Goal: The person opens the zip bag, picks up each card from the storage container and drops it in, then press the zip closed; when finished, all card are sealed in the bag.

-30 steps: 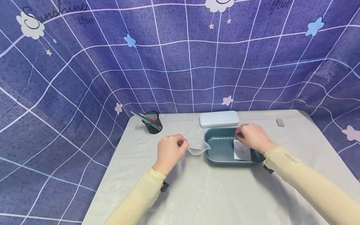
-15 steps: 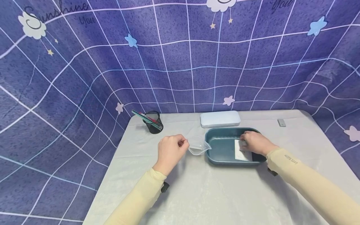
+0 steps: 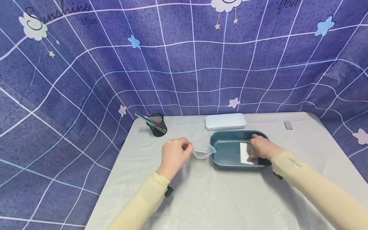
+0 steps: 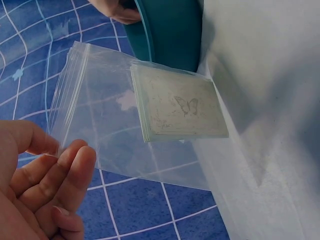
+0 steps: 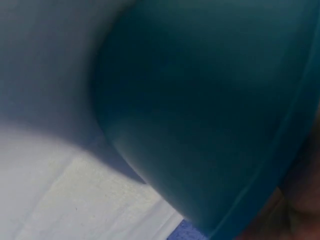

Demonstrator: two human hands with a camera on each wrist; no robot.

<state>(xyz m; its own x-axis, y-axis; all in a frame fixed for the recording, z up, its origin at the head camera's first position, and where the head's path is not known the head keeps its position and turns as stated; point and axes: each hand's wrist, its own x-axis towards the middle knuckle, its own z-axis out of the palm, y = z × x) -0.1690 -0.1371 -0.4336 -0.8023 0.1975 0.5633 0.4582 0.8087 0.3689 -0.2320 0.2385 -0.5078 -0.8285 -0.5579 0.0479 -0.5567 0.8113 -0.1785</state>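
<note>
My left hand (image 3: 176, 156) pinches the edge of a clear zip bag (image 4: 115, 150) between thumb and fingers. Inside the bag is a small stack of pale square cards (image 4: 182, 102), the front one printed with a butterfly. In the head view the bag (image 3: 203, 152) hangs at the left rim of a dark teal basin (image 3: 227, 159). My right hand (image 3: 263, 147) reaches into the basin, thumb and fingers spread over a white square card (image 3: 244, 150) with small dark print. The right wrist view mostly shows the basin's outer wall (image 5: 200, 115); that hand is largely hidden behind the rim.
A pale blue case (image 3: 225, 121) lies right behind the basin. To the back left stands a black mesh pen holder (image 3: 158, 130) with pens and a green strip leaning out. A small grey block (image 3: 288, 125) is at the back right. A blue grid-patterned curtain (image 3: 178, 57) encloses the table.
My right hand has lowered into the basin over the white card, and its thumb and fingers have spread apart. The left hand still holds the bag in place.
</note>
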